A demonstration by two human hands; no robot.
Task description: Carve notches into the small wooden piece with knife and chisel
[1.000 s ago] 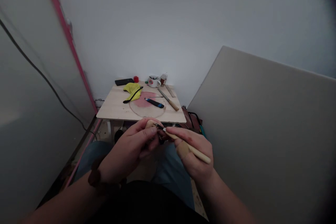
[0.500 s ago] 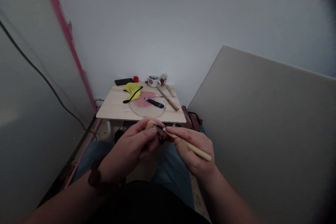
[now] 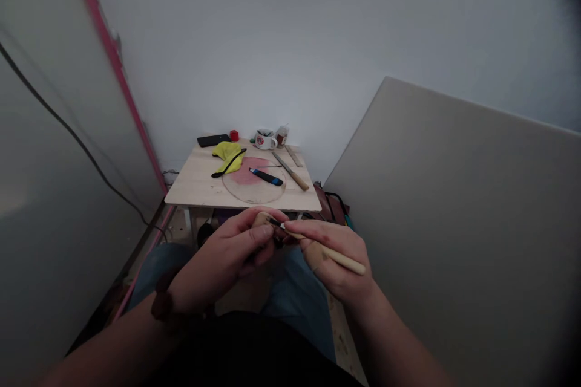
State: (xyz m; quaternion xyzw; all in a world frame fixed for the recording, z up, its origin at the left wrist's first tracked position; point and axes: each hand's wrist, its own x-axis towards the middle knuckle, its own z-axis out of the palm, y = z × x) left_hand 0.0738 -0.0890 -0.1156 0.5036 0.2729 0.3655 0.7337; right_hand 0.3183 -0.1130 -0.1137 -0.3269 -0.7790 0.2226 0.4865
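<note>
My left hand (image 3: 238, 242) is closed, pinching a small pale, wood-like piece (image 3: 262, 218) between thumb and fingers; most of it is covered. From the right, my right hand (image 3: 338, 257) grips a carving tool with a light wooden handle (image 3: 345, 262), much as one holds a pen. The tool's short dark tip (image 3: 275, 222) lies at the pale piece, close to my left thumb. A tan patch, perhaps a plaster, covers part of a right finger. Both hands are held over my lap, just in front of the table (image 3: 190, 190).
On the table lie a blue-black utility knife (image 3: 267, 176), a wood-handled file (image 3: 290, 171), a yellow cloth (image 3: 227, 158) and a dark phone (image 3: 213, 140). A white mug (image 3: 264, 140) and small jar (image 3: 282, 136) stand behind. A large pale panel (image 3: 445, 211) rises at right.
The tool's tip has shifted slightly left and down against the pale piece, which sits at a slightly different angle. Both hands keep their hold.
</note>
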